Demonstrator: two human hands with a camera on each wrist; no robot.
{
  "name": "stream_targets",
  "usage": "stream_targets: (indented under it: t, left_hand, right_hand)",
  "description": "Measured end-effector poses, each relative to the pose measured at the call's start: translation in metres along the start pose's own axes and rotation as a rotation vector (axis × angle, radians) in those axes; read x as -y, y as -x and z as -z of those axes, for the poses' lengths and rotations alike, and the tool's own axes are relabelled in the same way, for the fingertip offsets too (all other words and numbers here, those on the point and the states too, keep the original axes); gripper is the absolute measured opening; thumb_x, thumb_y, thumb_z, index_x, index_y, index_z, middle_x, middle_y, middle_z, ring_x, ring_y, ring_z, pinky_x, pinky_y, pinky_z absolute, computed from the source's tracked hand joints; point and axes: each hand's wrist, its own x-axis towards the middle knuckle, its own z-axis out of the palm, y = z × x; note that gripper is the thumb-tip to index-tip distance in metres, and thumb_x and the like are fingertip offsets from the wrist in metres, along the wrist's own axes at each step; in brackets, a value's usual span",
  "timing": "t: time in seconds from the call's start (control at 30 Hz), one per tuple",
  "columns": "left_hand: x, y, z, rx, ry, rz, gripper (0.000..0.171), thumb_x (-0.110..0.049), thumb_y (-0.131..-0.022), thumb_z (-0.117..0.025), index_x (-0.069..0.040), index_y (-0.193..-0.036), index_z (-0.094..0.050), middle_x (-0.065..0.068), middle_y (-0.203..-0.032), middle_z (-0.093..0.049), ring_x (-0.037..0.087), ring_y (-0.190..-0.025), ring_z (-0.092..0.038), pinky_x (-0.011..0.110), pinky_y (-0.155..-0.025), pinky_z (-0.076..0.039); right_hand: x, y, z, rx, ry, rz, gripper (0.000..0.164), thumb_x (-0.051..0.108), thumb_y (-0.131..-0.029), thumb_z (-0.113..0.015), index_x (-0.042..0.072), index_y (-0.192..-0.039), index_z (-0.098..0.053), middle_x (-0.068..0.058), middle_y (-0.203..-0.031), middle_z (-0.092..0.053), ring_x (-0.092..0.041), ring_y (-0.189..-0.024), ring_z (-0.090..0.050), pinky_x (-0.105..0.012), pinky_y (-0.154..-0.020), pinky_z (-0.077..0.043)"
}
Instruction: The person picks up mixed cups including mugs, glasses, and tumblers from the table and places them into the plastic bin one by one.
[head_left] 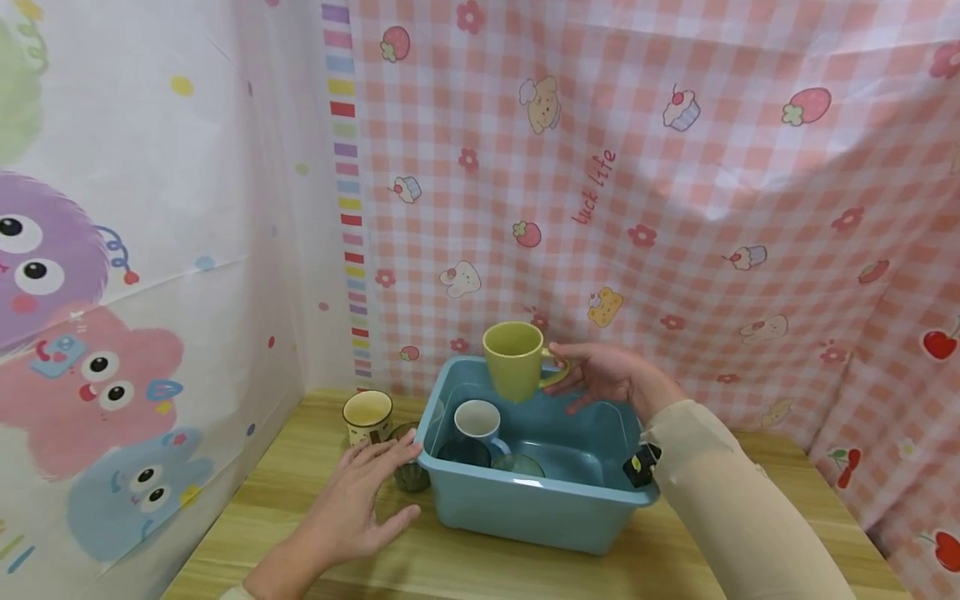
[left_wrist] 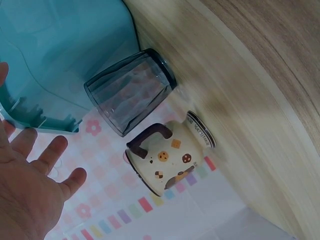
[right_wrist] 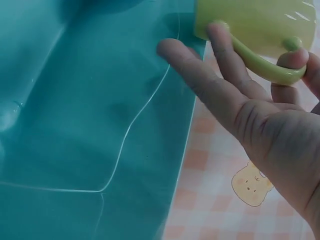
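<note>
My right hand (head_left: 611,375) pinches the handle of a yellow-green mug (head_left: 513,367), held upright over the back of a blue plastic tub (head_left: 525,517). In the right wrist view, fingers curl round the mug's handle (right_wrist: 267,70) while others stretch out. Fingers spread, my left hand (head_left: 352,504) is beside the tub's left rim; whether it touches the rim I cannot tell. Inside the tub are a white and light-blue mug (head_left: 477,419), a dark glass (head_left: 463,454) and a greenish clear piece (head_left: 519,465), partly hidden by the front wall.
Left of the tub, a cream mug (left_wrist: 172,157) with cookie pictures and a dark handle stands on the wooden table (head_left: 262,508). Next to it is a grey tinted glass (left_wrist: 130,90), close to the tub. A pink checked cloth (head_left: 675,208) hangs behind, and a white printed cloth (head_left: 225,317) at left.
</note>
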Motion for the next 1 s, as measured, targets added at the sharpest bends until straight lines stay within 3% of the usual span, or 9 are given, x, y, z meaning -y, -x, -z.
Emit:
stream_targets:
  t: [0.37,0.67,1.0]
  left_hand:
    - [0.000,0.000,0.001,0.004,-0.015,-0.002,0.077,-0.037,-0.084,-0.088,-0.017,-0.153,-0.059,0.002,-0.161,-0.057,0.031,-0.136,-0.062,0.072,-0.115,-0.041]
    - [-0.001,-0.001,0.001,-0.008,-0.017,-0.014,0.078,-0.037,-0.083,-0.089,-0.017,-0.152,-0.059,0.002,-0.161,-0.057,0.031,-0.136,-0.062,0.073,-0.114,-0.042]
    - [-0.003,-0.003,0.002,0.001,-0.004,0.002,0.076,-0.035,-0.083,-0.089,-0.016,-0.151,-0.061,0.003,-0.161,-0.058,0.033,-0.136,-0.062,0.074,-0.115,-0.040]
  right_hand:
    - [-0.011,-0.009,-0.005,-0.026,0.072,-0.123,0.040,0.044,-0.111,-0.054,0.012,-0.087,-0.054,-0.036,-0.140,-0.064,-0.057,-0.147,-0.047,-0.080,-0.110,-0.043]
    - [-0.017,-0.016,-0.006,-0.020,0.175,-0.210,0.040,0.042,-0.111,-0.056,0.012,-0.084,-0.057,-0.036,-0.134,-0.067,-0.058,-0.142,-0.053,-0.079,-0.102,-0.050]
    - [-0.020,-0.016,-0.005,-0.001,0.210,-0.290,0.037,0.040,-0.113,-0.053,0.007,-0.094,-0.055,-0.041,-0.139,-0.061,-0.059,-0.141,-0.052,-0.080,-0.100,-0.050]
